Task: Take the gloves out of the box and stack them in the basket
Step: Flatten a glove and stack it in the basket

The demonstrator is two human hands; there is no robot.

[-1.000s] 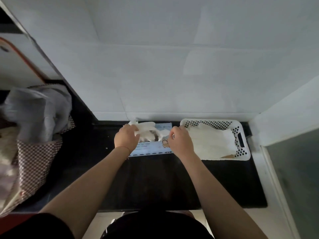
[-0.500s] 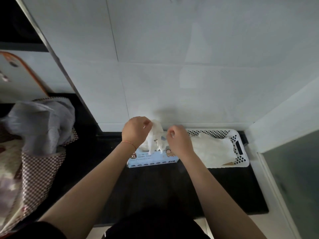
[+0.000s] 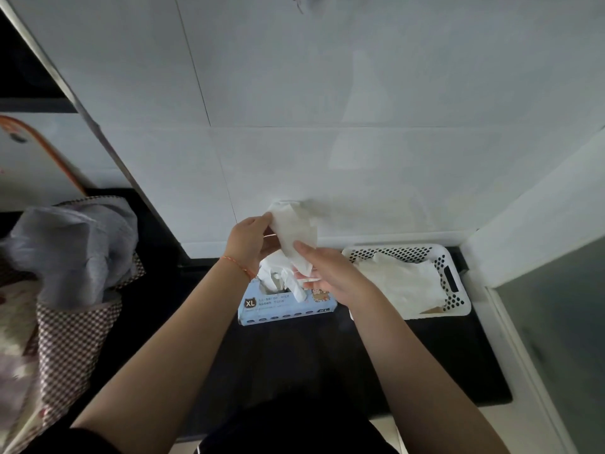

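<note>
My left hand (image 3: pixel 250 242) pinches the upper edge of a white glove (image 3: pixel 294 229), holding it above the glove box (image 3: pixel 284 306). My right hand (image 3: pixel 330 276) grips the lower part of the same glove, fingers curled around it. The glove hangs between both hands, clear of the box opening. More white gloves (image 3: pixel 278 276) bunch up out of the slot in the top of the box.

The glove box is pale blue, marked XL, and lies flat on the black table (image 3: pixel 442 355), close to the tiled wall (image 3: pixel 327 142). The white perforated basket (image 3: pixel 458 309) stands just beside the box on its right, also against the wall. A stack of white gloves (image 3: pixel 402 283) lies flat inside the basket, covering most of its floor.

A thin orange cord (image 3: pixel 237 265) circles my left wrist. On the far left, a checked fabric bag (image 3: pixel 72 335) holds a crumpled grey plastic bag (image 3: pixel 72 247).
</note>
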